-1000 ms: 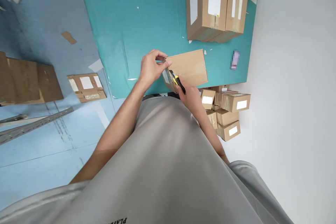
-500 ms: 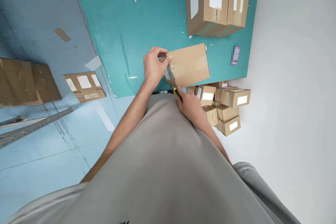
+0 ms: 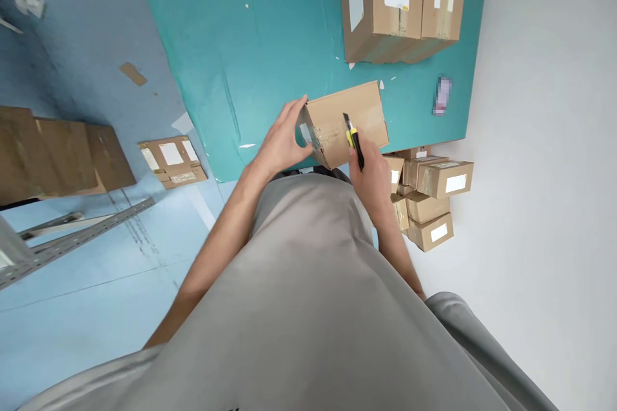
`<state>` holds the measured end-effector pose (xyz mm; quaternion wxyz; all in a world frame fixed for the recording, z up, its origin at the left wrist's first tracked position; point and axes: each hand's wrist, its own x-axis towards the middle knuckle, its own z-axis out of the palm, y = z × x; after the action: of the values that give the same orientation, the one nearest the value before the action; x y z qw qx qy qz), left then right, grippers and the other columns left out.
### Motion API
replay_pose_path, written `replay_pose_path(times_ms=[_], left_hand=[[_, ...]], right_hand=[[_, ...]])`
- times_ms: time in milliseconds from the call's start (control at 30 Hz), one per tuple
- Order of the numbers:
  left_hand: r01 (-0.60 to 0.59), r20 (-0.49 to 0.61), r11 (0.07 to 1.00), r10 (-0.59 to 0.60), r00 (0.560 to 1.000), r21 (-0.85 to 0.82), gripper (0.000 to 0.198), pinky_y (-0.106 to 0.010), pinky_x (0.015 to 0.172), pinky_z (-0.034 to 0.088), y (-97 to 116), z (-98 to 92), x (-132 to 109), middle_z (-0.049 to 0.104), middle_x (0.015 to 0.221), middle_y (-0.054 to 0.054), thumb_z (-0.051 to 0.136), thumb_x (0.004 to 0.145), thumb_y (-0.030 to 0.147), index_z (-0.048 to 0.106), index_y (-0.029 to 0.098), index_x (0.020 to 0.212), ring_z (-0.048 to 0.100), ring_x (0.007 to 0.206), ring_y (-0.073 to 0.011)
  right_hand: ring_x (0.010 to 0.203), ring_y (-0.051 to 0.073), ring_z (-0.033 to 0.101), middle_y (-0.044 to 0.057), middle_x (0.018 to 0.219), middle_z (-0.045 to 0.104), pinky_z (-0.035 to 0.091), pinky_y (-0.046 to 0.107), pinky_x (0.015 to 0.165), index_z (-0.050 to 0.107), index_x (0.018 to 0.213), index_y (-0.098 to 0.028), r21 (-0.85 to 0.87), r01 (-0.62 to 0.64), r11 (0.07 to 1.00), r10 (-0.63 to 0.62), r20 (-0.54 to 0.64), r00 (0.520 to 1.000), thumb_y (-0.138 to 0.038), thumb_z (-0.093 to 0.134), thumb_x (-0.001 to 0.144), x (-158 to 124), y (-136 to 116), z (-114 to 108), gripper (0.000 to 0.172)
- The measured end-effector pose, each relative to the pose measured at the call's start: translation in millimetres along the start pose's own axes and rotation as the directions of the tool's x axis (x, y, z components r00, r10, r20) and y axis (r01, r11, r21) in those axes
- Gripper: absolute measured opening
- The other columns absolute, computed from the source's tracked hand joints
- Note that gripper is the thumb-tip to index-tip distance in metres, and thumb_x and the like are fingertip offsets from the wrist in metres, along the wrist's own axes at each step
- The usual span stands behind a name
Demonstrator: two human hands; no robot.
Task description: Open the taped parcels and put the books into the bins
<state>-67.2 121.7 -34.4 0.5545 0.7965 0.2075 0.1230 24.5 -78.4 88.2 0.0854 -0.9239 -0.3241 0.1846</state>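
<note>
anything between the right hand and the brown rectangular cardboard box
Only the yellow-and-black utility knife, gripped in the right hand over the brown rectangular cardboard box; nothing else visible. The left hand is at its left end.

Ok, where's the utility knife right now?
In the head view, the utility knife is right of centre, held in the right hand, its blade seen against the small carton.

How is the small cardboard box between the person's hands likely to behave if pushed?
The small cardboard box would probably hold its shape, as its faces look flat and its edges mostly straight. Those flat sides make rolling unlikely. It may slide on the green tabletop, which looks mostly smooth. No contents show, so weight is unclear.
</note>
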Motion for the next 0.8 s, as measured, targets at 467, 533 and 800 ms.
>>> replay_pose_path(times_ms=[467,533,800], left_hand=[[0.0,-0.019,0.999,0.0,1.0,0.049,0.076,-0.051,0.136,0.044,-1,17.4,-8,0.059,0.171,-0.013,0.065,0.095,0.031,0.052,0.027,0.17,0.055,0.16,-0.0326],[-0.015,-0.025,0.999,0.016,1.0,0.044,0.079,-0.051,0.135,0.046,3,16.6,-11,0.056,0.174,-0.013,0.066,0.094,0.032,0.048,0.028,0.171,0.052,0.163,-0.0322],[0.04,-0.059,0.991,-0.032,0.998,0.132,0.052,-0.053,0.11,0.062,26,13.8,-51,0.072,0.146,-0.014,0.076,0.094,0.04,0.065,0.029,0.143,0.072,0.13,-0.0366]], right_hand=[[0.128,0.035,0.075,0.017,0.156,0.071,0.064,0.044,0.1,0.046,0.178,-0.026,0.027,0.067,0.997,-0.069,0.097,0.993,-0.036,0.035,0.121,-1,-1,12,0.059],[0.124,0.035,0.076,0.016,0.152,0.074,0.063,0.043,0.1,0.048,0.177,-0.025,0.062,0.082,0.995,-0.089,0.117,0.989,-0.037,0.036,0.121,-7,-4,7,0.059],[0.141,0.035,0.07,0.021,0.155,0.071,0.061,0.051,0.111,0.049,0.176,-0.024,0.061,-0.045,0.997,0.055,-0.168,0.984,-0.044,0.033,0.12,1,54,10,0.062]])
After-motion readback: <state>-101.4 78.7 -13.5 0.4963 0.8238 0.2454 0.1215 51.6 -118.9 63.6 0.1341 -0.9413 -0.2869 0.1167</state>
